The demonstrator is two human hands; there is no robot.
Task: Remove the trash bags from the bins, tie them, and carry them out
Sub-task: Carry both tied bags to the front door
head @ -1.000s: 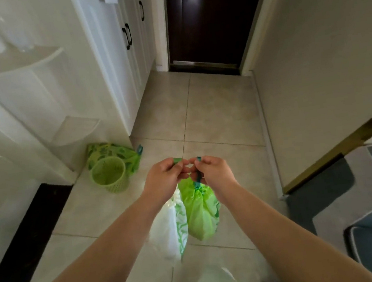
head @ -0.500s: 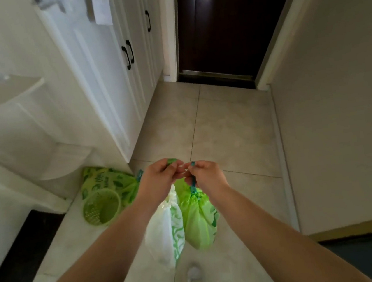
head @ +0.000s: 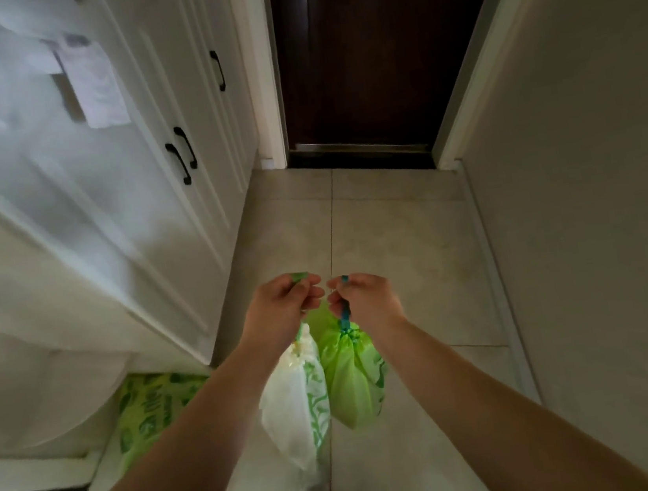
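Two tied trash bags hang in front of me over the tiled floor. My left hand is closed on the green tie of a white bag with green print. Beside it, my right hand grips the teal drawstring of a solid green bag. The two bags hang side by side and touch. My hands are a little apart, at the same height. A green patterned bag lies on the floor at the lower left, partly hidden by my left arm.
White cabinets with black handles line the left side. A dark wooden door stands shut straight ahead at the end of the hallway. A plain wall runs along the right. Beige floor tiles stretch between them.
I have moved forward along the hallway toward the dark door. The green bin has dropped out of view at the left. My hands have drawn slightly apart, still holding the bags.
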